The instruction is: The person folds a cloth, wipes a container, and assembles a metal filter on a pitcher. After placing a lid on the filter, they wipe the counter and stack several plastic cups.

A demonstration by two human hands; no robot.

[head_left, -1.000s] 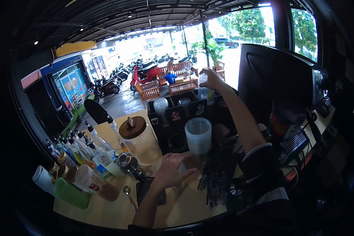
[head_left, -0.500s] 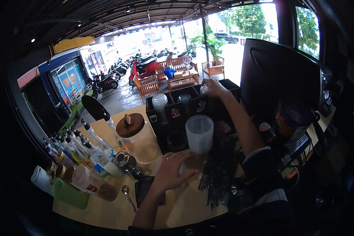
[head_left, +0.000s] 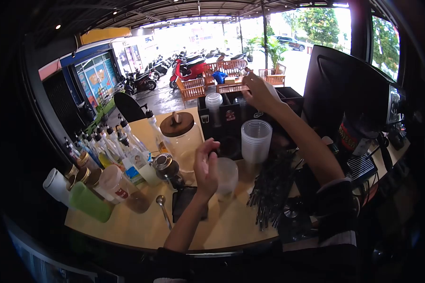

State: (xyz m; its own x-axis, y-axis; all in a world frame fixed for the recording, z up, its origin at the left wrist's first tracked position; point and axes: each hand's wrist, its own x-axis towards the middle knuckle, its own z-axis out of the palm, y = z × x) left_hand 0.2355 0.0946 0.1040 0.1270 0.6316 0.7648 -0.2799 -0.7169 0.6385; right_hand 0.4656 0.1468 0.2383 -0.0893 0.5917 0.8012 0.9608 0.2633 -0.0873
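Note:
My left hand [head_left: 206, 170] is raised over the counter, its thumb and fingers apart and nothing between them. Right beside it, a single translucent cup [head_left: 227, 178] stands upright. Over the black organizer [head_left: 229, 119], my right hand [head_left: 260, 92] has its fingers bent together; a pale, see-through item, possibly a lid, shows partly behind it and is too blurred to name. Clear lids [head_left: 214, 100] are stacked in the organizer's left compartment. A stack of translucent cups [head_left: 256, 141] stands in front of the organizer.
A glass jar with a wooden lid [head_left: 177, 124], a metal tool [head_left: 165, 166], a spoon [head_left: 161, 201] and pump bottles [head_left: 127, 137] are on the left. Black-wrapped straws [head_left: 271, 193] lie right of the single cup. A black monitor [head_left: 349, 80] stands at the right.
My right hand has risen out of the organizer with the pale item. My left hand has lifted and turned upright, and the single cup beside it now shows clearly. The view has shifted.

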